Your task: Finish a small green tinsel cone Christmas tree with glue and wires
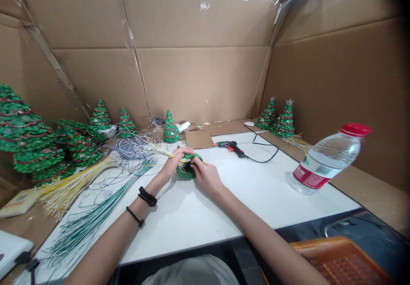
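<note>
Near the middle of the white board, a small round green piece (185,173) with a dark hollow faces me, looking like the underside of a miniature Christmas tree. My left hand (174,163) curls around its left and top side, with white and yellow wires (165,150) running out past the fingers to the upper left. At the right rim of the hollow, my right hand (207,176) has its thumb and fingers pinched together. Whatever lies between those fingertips is too small to make out. Green wires (105,210) lie spread to the left of my left forearm.
A glue gun (230,146) with a black cord lies beyond my hands, beside a cardboard square (199,139). A water bottle (326,161) stands at right. Finished trees (283,120) stand along cardboard walls. Tangled wires (131,146) lie at left; an orange basket (342,259) sits lower right.
</note>
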`<move>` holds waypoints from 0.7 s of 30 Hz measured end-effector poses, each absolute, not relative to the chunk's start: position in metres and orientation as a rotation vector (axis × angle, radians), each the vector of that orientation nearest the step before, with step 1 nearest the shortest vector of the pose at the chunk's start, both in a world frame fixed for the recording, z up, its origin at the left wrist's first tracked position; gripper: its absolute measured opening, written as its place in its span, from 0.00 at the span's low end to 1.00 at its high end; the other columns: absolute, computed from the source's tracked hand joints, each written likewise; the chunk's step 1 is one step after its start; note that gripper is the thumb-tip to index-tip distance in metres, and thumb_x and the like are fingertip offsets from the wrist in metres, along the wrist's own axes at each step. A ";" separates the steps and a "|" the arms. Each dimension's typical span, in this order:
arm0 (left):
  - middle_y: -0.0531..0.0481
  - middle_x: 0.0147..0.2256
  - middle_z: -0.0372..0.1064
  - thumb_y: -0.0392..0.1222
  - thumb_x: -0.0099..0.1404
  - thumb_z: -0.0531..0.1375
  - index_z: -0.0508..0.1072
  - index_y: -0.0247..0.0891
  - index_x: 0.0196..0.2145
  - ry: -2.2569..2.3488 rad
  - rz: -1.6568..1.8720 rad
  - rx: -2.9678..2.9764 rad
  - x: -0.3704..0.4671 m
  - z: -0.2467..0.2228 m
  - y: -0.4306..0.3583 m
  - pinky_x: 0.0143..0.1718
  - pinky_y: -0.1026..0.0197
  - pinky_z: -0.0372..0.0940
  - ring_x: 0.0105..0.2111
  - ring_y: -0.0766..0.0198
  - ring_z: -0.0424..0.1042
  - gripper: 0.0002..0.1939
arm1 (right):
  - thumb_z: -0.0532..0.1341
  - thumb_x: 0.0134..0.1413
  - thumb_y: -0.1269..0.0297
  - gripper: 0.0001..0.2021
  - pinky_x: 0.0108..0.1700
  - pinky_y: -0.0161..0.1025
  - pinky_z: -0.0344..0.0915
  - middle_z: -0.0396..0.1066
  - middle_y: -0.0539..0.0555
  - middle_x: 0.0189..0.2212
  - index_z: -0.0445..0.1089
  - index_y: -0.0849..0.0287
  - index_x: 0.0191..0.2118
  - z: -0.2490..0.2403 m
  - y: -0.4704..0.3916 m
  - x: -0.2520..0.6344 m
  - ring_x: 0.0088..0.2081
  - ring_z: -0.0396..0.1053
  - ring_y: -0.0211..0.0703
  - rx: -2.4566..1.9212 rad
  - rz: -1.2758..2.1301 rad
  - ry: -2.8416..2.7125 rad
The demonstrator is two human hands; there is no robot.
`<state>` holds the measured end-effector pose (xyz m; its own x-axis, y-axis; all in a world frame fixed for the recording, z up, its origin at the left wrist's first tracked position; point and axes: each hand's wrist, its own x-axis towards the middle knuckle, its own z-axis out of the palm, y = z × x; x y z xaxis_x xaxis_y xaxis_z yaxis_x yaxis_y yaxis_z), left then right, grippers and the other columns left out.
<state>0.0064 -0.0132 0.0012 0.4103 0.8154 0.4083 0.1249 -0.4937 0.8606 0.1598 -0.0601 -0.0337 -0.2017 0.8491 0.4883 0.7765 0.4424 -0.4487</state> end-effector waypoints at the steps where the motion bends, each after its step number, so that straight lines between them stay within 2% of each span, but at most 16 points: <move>1: 0.46 0.45 0.71 0.35 0.61 0.46 0.76 0.38 0.34 0.801 1.127 1.890 0.006 0.001 -0.013 0.60 0.53 0.52 0.52 0.57 0.65 0.18 | 0.49 0.62 0.68 0.07 0.30 0.33 0.53 0.75 0.52 0.31 0.64 0.56 0.39 -0.032 -0.059 0.160 0.29 0.70 0.42 -1.345 0.138 -2.014; 11: 0.46 0.43 0.71 0.36 0.60 0.46 0.76 0.37 0.34 0.820 1.153 1.821 0.009 0.001 -0.016 0.59 0.53 0.53 0.50 0.57 0.66 0.17 | 0.50 0.60 0.71 0.08 0.30 0.33 0.51 0.74 0.52 0.30 0.65 0.56 0.35 -0.023 -0.051 0.160 0.28 0.68 0.41 -1.355 0.083 -2.137; 21: 0.47 0.43 0.72 0.35 0.60 0.46 0.76 0.38 0.32 0.872 1.188 1.789 0.010 0.003 -0.019 0.60 0.53 0.53 0.51 0.57 0.66 0.17 | 0.47 0.61 0.71 0.09 0.28 0.35 0.49 0.74 0.54 0.31 0.63 0.58 0.38 -0.033 -0.054 0.145 0.27 0.67 0.42 -1.431 0.015 -2.109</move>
<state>0.0104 -0.0195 0.0035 0.3209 0.8638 0.3885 0.1114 -0.4418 0.8902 0.1450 -0.0540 -0.0327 -0.2529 0.8533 0.4560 0.8466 0.4234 -0.3226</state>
